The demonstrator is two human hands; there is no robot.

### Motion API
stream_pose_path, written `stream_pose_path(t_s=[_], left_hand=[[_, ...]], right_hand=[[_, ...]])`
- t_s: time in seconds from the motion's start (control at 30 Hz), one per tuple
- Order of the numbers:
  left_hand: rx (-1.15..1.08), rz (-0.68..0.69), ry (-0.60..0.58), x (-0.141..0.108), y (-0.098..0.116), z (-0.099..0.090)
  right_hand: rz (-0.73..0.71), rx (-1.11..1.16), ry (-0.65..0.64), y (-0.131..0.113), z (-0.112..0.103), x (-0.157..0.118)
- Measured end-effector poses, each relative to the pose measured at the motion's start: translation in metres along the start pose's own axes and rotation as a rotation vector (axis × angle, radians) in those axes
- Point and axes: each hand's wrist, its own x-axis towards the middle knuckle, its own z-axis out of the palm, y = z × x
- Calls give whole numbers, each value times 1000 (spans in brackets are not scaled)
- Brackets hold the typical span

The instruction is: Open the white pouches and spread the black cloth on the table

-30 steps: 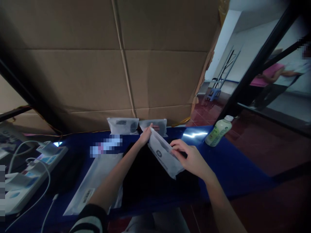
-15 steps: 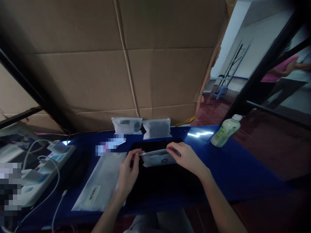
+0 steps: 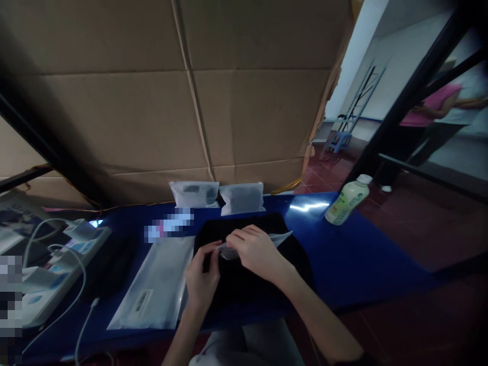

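Note:
Both of my hands are on a small frosted zip bag [image 3: 280, 237], held over a black cloth [image 3: 251, 290] on the blue table. My left hand [image 3: 203, 269] pinches the bag's left end between thumb and fingers. Close beside it, my right hand [image 3: 259, 251] is closed on the bag's top edge, and it covers much of the bag. The right corner of the bag sticks out past my right hand. A large frosted bag [image 3: 156, 284] with a barcode label lies flat left of the cloth.
Two small filled zip bags [image 3: 196, 194] stand against the cardboard at the back. A drink bottle [image 3: 348, 200] is on the right of the blue table [image 3: 366, 254]. At left lie a power strip [image 3: 72, 274] and white cables. People stand beyond the black frame.
My right hand has slid left along the bag's top edge, from its right end to near my left hand. The view has shifted slightly.

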Motion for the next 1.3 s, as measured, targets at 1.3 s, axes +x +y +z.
stream_pose_path(t_s=[1.3], left_hand=[[-111, 34, -186, -14, 27, -11]], right_hand=[[65, -452, -159, 10, -4, -45]])
